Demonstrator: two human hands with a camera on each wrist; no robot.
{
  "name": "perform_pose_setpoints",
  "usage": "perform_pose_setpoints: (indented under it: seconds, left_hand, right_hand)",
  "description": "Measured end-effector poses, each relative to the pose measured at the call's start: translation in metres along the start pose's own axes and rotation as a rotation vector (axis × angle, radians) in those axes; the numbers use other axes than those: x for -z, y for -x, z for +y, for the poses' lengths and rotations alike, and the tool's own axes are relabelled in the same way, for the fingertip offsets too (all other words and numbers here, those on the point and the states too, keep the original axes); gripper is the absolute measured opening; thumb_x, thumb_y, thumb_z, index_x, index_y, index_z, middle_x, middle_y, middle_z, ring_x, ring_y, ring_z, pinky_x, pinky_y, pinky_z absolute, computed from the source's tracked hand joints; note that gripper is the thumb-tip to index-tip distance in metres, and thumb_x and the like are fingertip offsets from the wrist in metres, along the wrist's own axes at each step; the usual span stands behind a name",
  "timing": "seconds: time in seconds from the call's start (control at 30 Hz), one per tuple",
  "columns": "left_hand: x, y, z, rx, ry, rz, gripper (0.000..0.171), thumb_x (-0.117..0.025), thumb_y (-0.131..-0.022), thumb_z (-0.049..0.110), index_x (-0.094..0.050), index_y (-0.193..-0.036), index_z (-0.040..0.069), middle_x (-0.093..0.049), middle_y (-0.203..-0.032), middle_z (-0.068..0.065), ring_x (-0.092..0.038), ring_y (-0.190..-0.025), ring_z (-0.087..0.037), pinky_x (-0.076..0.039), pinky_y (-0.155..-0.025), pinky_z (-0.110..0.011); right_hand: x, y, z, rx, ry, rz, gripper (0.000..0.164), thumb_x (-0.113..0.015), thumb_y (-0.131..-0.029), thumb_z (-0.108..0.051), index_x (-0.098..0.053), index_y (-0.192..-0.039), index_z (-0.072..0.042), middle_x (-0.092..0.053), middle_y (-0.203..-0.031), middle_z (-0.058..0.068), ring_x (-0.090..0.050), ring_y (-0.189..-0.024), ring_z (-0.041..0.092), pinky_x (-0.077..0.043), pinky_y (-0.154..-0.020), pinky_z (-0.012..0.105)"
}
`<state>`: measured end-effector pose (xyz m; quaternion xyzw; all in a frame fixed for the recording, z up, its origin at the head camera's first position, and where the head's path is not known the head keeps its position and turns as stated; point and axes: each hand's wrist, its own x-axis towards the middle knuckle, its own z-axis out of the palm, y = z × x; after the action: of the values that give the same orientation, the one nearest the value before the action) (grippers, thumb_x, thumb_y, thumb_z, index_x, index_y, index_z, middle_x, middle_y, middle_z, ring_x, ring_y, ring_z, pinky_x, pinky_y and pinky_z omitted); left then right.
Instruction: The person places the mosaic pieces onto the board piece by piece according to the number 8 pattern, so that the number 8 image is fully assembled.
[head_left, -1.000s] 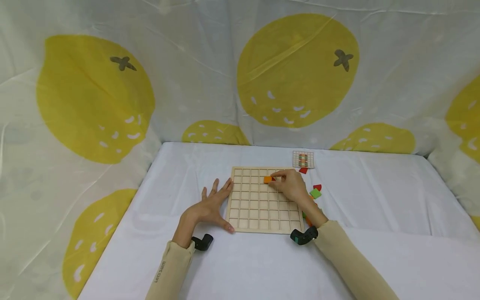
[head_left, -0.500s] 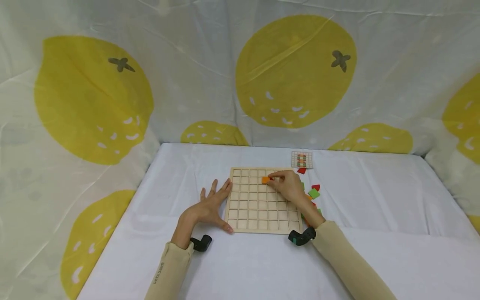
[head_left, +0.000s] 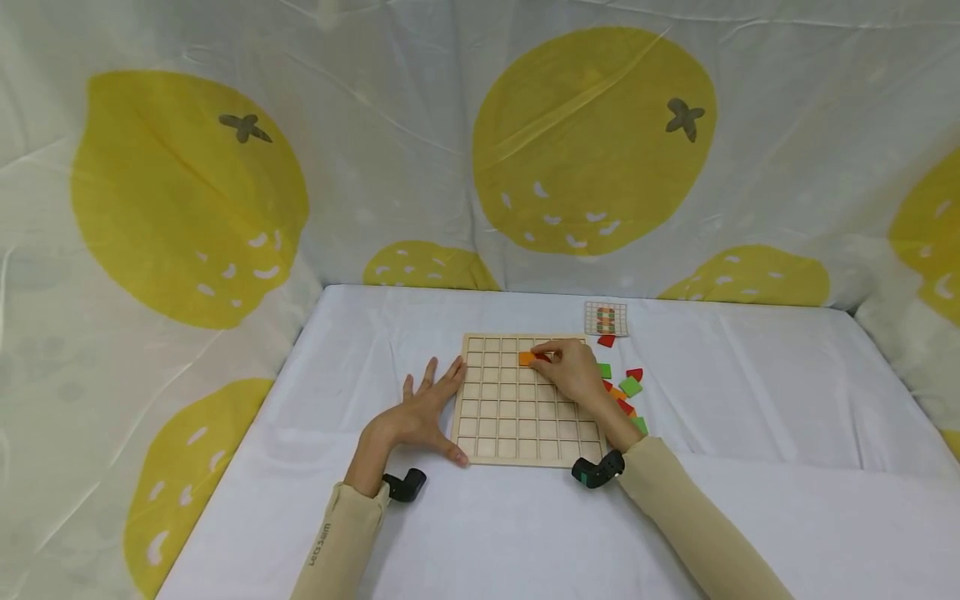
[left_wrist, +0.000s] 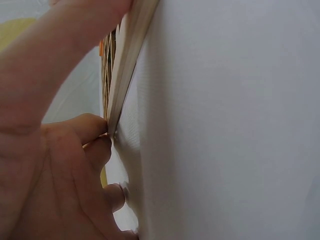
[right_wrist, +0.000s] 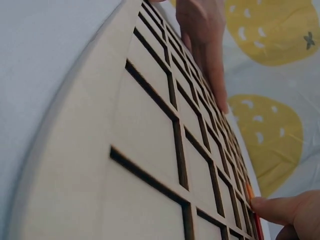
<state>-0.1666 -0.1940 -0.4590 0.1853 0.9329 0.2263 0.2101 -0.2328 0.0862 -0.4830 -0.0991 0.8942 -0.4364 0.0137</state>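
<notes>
near frame centre the right hand (head_left: 576,372), pinching an orange tile (head_left: 526,358), has edged it leftward, seemingly over one cell of the wooden grid board (head_left: 507,409), the left hand (head_left: 420,414) spread-fingered.

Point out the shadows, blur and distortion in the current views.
Head: soft, fairly even light, with the card too small to read finely; left wrist: a soft shadow on the cloth alongside the board; right wrist: the board's near edge bows, probably lens distortion, and the left hand looks slightly soft.
</notes>
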Motion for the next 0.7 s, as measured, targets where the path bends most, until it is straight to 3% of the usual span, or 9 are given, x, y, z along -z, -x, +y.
perform_pose_setpoints:
  seconds: [0.27, 0.7]
  left_hand:
    - [0.001, 0.0, 0.001, -0.002, -0.002, -0.001, 0.148, -0.099, -0.06, 0.049, -0.005, -0.167, 0.012, 0.006, -0.176, -0.001, 0.019, -0.16, -0.04, 0.01, -0.123, -0.073]
    - [0.001, 0.0, 0.004, 0.01, -0.007, 0.0, 0.147, -0.099, -0.059, 0.049, -0.006, -0.167, 0.011, 0.005, -0.176, -0.001, 0.019, -0.16, -0.04, 0.009, -0.122, -0.074]
  right_hand:
    - [0.006, 0.0, -0.001, 0.018, -0.007, -0.039, 0.032, -0.08, -0.092, -0.021, -0.078, -0.12, -0.006, -0.039, -0.057, -0.003, -0.035, -0.05, 0.012, -0.023, -0.049, 0.022]
    - [0.066, 0.039, 0.022, -0.041, 0.025, -0.009, 0.037, -0.077, -0.094, -0.023, -0.074, -0.126, -0.003, -0.035, -0.056, -0.002, -0.03, -0.046, 0.013, -0.023, -0.044, 0.022]
